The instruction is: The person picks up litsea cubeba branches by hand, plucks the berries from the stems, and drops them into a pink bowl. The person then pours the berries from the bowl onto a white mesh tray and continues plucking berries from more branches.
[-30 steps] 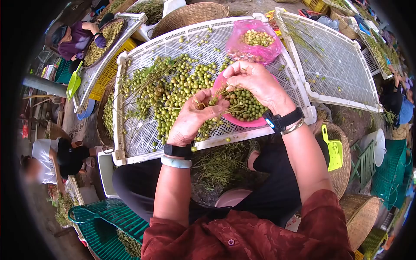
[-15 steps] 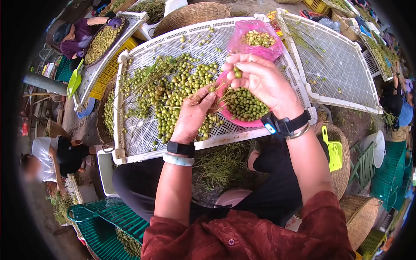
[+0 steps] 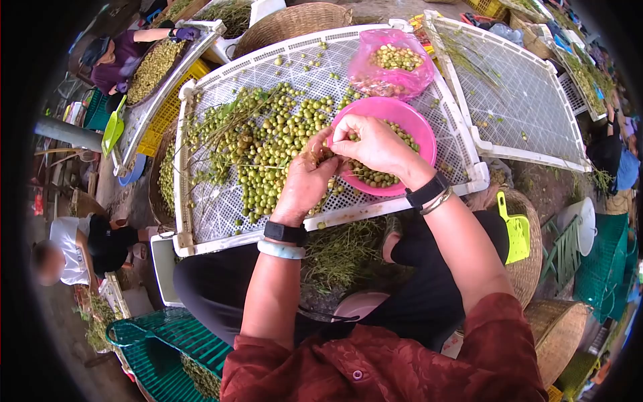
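Observation:
My left hand [image 3: 308, 175] is closed at the left rim of the pink bowl [image 3: 429, 134]; between its fingers and thumb is something too small to make out. Touching or nearly touching it, my right hand [image 3: 375, 149] is over the bowl, with thumb and fingers pinched; what they hold is hidden. Small round green fruits [image 3: 378, 177] lie in the bowl. Left of my hands, more green fruits [image 3: 268, 181] and thin stems [image 3: 221, 130] are heaped on the white mesh tray [image 3: 214, 221]. Behind the bowl sits a pink plastic bag [image 3: 365, 63] with paler fruits.
A second mesh tray [image 3: 522, 87] stands at the right. Nearby are a woven basket [image 3: 295, 23], a lime dustpan [image 3: 517, 234] and a green basket [image 3: 137, 342]. One person [image 3: 117, 57] works at the upper left; another person [image 3: 74, 251] sits at the left.
My right hand has moved down and left from above the bowl to my left hand, its fingers now pinched. The green fruit seen in it before is no longer visible, and more of the bowl shows.

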Available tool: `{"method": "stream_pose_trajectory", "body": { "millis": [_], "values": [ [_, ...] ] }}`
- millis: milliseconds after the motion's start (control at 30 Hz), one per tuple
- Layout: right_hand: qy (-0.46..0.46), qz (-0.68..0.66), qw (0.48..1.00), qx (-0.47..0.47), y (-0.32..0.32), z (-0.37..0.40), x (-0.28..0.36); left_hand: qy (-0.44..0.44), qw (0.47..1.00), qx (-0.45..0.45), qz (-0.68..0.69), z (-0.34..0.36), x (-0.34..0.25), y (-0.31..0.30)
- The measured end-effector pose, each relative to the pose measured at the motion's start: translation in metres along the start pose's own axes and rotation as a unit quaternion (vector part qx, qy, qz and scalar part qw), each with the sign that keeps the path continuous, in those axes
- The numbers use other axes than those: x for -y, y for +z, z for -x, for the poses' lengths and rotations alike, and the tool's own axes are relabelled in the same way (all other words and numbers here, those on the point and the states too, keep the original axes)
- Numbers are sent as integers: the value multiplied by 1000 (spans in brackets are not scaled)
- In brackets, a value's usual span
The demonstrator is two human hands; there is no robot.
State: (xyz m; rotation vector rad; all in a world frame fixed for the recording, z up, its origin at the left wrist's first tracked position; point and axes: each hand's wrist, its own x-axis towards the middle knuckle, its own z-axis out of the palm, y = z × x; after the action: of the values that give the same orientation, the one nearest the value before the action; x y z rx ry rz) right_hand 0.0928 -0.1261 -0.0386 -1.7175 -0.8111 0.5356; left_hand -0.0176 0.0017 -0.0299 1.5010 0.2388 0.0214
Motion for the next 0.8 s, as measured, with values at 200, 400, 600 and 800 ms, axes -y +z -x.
{"method": "stream_pose_trajectory", "body": {
  "millis": [200,400,600,800],
  "values": [
    [76,-77,993,44,0,4,14,8,999,-9,33,2,-2,-6],
    [-56,33,997,34,4,9,11,4,999,-45,-6,-1,12,-8],
    [76,-96,990,76,-4,7,25,-6,998,-64,-1,-8,24,-12],
    [120,-288,948,61,-8,9,27,16,994,-105,28,-2,2,1]
  ]
}}
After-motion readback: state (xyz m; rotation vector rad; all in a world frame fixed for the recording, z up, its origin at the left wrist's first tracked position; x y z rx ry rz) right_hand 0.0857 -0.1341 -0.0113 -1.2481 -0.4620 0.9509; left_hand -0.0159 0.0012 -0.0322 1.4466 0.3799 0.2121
